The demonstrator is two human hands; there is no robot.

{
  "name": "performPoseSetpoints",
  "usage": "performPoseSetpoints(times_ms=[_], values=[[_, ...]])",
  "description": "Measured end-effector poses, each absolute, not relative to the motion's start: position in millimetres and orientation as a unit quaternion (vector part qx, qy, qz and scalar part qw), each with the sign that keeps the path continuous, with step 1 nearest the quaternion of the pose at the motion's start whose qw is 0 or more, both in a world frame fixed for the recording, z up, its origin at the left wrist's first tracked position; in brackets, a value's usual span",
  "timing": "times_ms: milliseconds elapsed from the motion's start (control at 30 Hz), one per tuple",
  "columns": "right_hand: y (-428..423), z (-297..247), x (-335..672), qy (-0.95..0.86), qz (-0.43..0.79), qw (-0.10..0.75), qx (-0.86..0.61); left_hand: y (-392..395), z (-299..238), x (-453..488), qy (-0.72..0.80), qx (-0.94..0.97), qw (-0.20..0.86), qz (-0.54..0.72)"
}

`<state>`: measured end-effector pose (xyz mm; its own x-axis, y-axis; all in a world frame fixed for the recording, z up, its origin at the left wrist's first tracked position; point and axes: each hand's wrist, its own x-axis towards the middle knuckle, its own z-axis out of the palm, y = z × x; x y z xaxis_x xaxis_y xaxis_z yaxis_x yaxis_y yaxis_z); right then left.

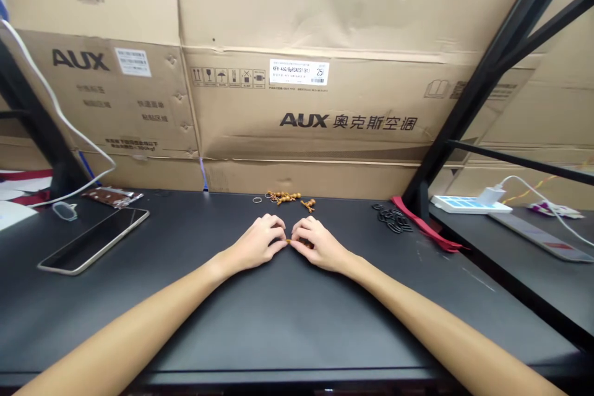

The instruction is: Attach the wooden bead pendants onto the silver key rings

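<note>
On the dark table, the left hand and right hand nearly meet, fingers curled; beyond them lie a heap of amber beads and a smaller cluster, finished or waiting, I cannot tell; both hands pinch a small amber piece between them, seemingly mid-work; a thin ring lies loose, apparently unused

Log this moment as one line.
left hand: at amber piece | right hand: holding it | farther on black table: beaded pieces, thin ring
</note>
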<state>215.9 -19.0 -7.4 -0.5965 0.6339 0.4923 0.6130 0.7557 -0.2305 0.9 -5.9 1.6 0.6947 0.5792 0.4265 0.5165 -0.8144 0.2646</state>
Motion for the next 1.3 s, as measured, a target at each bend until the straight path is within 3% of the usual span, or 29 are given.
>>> performPoseSetpoints(times_ms=[1000,1300], values=[[-18.2,-8.9,215.6,-0.885,-0.003,0.288,-0.365,-9.4,5.0,2.3,0.300,0.919,0.075,0.244],[-13.8,-10.8,218.6,-0.838,-0.040,0.336,-0.427,-12.0,6.4,1.7,0.310,0.916,0.035,0.253]])
